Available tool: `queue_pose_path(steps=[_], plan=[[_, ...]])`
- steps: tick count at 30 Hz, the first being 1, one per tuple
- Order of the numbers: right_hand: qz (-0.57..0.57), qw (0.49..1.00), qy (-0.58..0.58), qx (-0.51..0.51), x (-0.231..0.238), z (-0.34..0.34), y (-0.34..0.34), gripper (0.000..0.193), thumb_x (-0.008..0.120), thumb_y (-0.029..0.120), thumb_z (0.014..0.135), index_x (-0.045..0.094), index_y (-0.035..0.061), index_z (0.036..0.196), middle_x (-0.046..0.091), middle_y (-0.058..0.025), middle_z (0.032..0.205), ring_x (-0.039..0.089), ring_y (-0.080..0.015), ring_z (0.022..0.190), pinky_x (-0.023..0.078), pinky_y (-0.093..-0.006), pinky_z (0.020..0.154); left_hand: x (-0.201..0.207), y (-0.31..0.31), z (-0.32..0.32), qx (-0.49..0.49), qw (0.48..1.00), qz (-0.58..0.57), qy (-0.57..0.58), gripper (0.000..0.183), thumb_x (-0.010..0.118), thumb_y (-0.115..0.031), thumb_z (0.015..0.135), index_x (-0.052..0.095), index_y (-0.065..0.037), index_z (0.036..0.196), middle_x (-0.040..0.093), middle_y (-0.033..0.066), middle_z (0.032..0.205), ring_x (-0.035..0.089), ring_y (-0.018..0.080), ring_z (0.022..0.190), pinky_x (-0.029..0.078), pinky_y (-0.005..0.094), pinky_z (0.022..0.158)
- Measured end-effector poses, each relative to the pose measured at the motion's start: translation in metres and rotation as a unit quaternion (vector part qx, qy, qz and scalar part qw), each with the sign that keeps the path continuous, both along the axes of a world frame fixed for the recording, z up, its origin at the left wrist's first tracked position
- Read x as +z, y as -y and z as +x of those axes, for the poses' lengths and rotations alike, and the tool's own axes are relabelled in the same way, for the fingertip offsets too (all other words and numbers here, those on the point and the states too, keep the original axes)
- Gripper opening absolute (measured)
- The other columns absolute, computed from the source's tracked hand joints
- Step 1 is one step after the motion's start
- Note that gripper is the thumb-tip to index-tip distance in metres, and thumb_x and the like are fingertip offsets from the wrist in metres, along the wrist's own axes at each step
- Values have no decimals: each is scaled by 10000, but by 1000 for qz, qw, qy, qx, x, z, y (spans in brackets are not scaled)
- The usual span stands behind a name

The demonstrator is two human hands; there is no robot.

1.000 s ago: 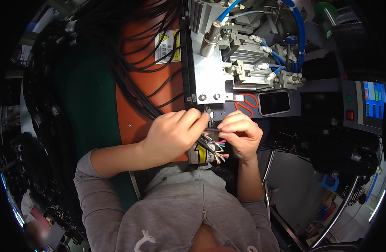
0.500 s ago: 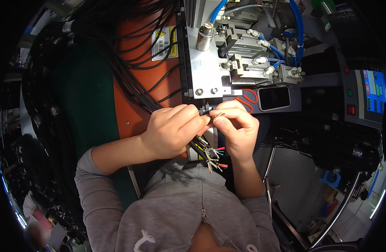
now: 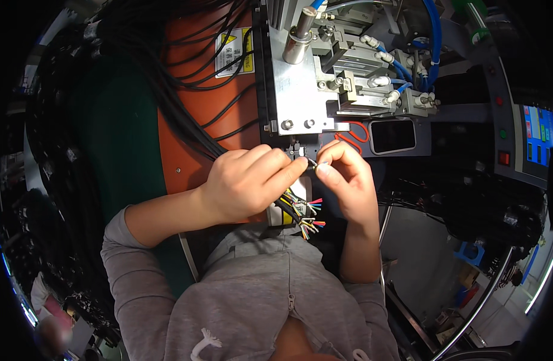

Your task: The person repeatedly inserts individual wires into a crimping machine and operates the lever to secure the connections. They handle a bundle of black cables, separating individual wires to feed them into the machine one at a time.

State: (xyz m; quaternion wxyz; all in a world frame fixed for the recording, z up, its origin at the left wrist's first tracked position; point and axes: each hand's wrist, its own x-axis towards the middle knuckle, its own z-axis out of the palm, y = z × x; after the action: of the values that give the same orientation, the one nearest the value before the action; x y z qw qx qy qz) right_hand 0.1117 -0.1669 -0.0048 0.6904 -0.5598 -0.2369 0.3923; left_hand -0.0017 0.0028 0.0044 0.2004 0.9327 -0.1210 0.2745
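My left hand [image 3: 243,183] is closed, thumb and forefinger pinching a cable end in front of a small black fixture [image 3: 295,150] at the machine's near edge. From that pinch, thin wires [image 3: 312,163] run to the thumb and forefinger of my right hand [image 3: 351,180], which is also closed on them. Below my left hand several black cables [image 3: 283,207] stick out. Their stripped ends fan out into coloured wires [image 3: 313,224] of red, blue, yellow and white. My left palm hides how it grips the cables.
A metal machine [image 3: 297,96] with pneumatic cylinders and blue hoses [image 3: 433,36] stands ahead. Black cables [image 3: 189,126] drape over the orange surface [image 3: 180,150] at left. Right of the machine lie red-handled scissors [image 3: 357,135], a phone [image 3: 393,136] and a control screen [image 3: 538,135].
My fingertips have moved a little apart, so the wires now show between them. The coloured tips that stuck up over my right thumb no longer show there. The hanging cable ends shifted slightly.
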Motion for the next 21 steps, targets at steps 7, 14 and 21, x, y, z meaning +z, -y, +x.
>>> queue_pose_path(steps=[7,14,21], plan=[[-117,900,402,-120,-16,-6,-11,52,658,6,783,609,-3,799,604,-94,764,573,-205,720,450,-297,667,-4,9,-2,13,996,72,-57,361,611,-104,678,674,-39,1027,483,-14,712,478,101,576,380,222,440],[-145,859,475,-125,-18,-10,-19,74,642,4,750,574,20,726,548,-89,702,510,-263,674,412,-355,619,-3,16,-1,82,987,109,-81,332,613,-103,691,673,-57,1015,438,-4,723,470,87,577,383,212,437],[-103,881,432,-160,-30,-9,-21,37,638,8,751,601,15,755,588,-89,738,535,-246,697,429,-336,648,-1,16,3,83,988,104,-76,303,624,-94,712,677,-63,1009,434,-3,711,482,82,558,385,220,429]])
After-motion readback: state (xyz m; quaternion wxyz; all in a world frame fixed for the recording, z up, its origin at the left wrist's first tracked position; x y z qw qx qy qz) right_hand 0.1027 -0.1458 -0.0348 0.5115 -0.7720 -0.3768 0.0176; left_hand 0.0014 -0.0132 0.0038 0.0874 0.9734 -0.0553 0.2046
